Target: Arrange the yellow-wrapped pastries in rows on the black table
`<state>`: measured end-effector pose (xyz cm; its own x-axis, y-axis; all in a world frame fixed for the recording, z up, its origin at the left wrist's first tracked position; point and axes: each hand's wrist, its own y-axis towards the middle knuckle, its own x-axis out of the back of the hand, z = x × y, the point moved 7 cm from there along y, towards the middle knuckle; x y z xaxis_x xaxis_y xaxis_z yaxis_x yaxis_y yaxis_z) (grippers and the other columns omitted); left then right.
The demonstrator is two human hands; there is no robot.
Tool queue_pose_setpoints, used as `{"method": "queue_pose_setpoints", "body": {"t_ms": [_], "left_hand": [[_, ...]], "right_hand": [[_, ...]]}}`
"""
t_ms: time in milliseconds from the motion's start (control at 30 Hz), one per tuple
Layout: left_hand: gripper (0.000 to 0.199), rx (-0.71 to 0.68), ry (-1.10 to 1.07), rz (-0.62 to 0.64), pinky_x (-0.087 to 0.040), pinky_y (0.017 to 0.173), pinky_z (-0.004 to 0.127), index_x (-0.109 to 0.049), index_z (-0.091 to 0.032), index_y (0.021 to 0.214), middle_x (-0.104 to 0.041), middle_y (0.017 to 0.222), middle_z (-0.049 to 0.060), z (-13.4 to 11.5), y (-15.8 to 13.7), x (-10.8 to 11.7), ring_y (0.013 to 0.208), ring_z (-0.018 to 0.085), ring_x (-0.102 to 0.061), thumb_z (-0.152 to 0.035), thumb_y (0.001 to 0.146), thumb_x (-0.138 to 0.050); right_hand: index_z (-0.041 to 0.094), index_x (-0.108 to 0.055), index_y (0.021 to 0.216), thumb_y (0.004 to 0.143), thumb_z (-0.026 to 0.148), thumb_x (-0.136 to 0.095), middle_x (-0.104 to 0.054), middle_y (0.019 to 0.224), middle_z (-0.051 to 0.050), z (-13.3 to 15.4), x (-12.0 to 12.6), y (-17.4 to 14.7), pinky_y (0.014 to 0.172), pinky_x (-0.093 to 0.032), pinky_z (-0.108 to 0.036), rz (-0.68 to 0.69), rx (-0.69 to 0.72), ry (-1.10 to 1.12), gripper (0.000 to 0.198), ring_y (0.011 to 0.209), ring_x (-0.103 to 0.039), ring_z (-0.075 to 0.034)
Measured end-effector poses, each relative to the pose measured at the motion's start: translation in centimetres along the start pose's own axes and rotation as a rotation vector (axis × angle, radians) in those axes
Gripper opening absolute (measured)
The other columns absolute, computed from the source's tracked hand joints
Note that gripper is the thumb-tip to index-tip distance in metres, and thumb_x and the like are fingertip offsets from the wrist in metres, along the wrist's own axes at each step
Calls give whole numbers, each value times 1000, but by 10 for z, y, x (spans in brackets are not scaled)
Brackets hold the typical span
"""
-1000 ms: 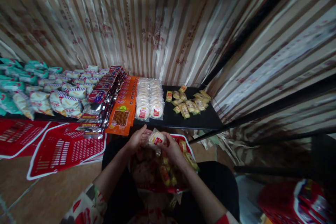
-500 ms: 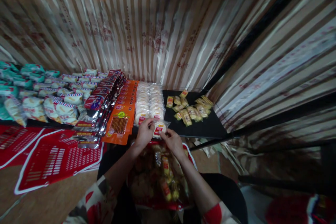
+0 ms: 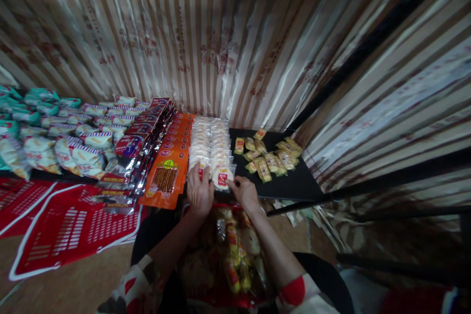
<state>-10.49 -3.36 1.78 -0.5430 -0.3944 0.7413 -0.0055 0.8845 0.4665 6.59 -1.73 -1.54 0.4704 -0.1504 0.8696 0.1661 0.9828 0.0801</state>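
White-and-clear, one round packet (image 3: 222, 177), held nearer the person a second ago, now lies at the six-o'clock end of the right of two packet rows (image 3: 220, 140). The right hand (image 3: 246, 194) pinches its four-o'clock edge, grip narrow; whether the left hand (image 3: 200, 194) holds anything, I cannot tell.

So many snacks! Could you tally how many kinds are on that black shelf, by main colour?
Teal: 1 (puffy bags)
White: 2 (striped-top bags; round crackers in clear wrappers)
Dark: 1 (shiny packs)
Orange: 1 (flat packs)
Yellow: 1 (small packets)
Total: 6 kinds; single packs overlap too much to count.
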Motion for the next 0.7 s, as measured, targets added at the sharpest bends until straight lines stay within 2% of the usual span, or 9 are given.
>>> {"method": "queue_pose_setpoints", "body": {"t_ms": [100, 167, 233, 433, 700], "left_hand": [[50, 1, 61, -3, -35, 101, 49, -48, -13, 124, -39, 134, 19, 3, -2, -1, 125, 34, -36, -23, 77, -60], [52, -19, 76, 13, -35, 100, 49, -46, -13, 125, -39, 133, 19, 4, -3, -4, 125, 34, -36, -24, 77, -61], [53, -26, 83, 17, -36, 100, 50, -46, -12, 126, -41, 132, 20, 5, -4, -8, 124, 34, -37, -26, 77, -61], [50, -28, 106, -12, -37, 97, 49, -47, -13, 125, -45, 129, 20, 5, -4, -13, 121, 33, -40, -30, 79, -58], [54, -20, 131, -13, -36, 98, 47, -46, -10, 126, -46, 129, 20, 5, -3, -14, 122, 33, -41, -29, 78, -60]], "right_hand": [[16, -63, 88, 81, 41, -53, -61, 82, -9, 3, -1, -2, 62, -43, -26, -65, 2, 17, 28, 67, -57, -17], [14, -57, 102, 79, 39, -55, -60, 90, -11, 3, -3, -5, 64, -46, -28, -119, -8, 103, 34, 68, -57, -17], [13, -53, 108, 79, 39, -55, -58, 94, -11, 4, -6, -8, 64, -47, -30, -153, -11, 180, 39, 65, -56, -16], [15, -54, 105, 78, 38, -55, -57, 90, -9, 8, -11, -5, 63, -48, -32, -180, -1, 189, 35, 63, -55, -16], [15, -54, 103, 79, 33, -54, -59, 90, -9, 14, -8, 1, 67, -47, -30, -182, 18, 126, 30, 77, -58, -19]]}}
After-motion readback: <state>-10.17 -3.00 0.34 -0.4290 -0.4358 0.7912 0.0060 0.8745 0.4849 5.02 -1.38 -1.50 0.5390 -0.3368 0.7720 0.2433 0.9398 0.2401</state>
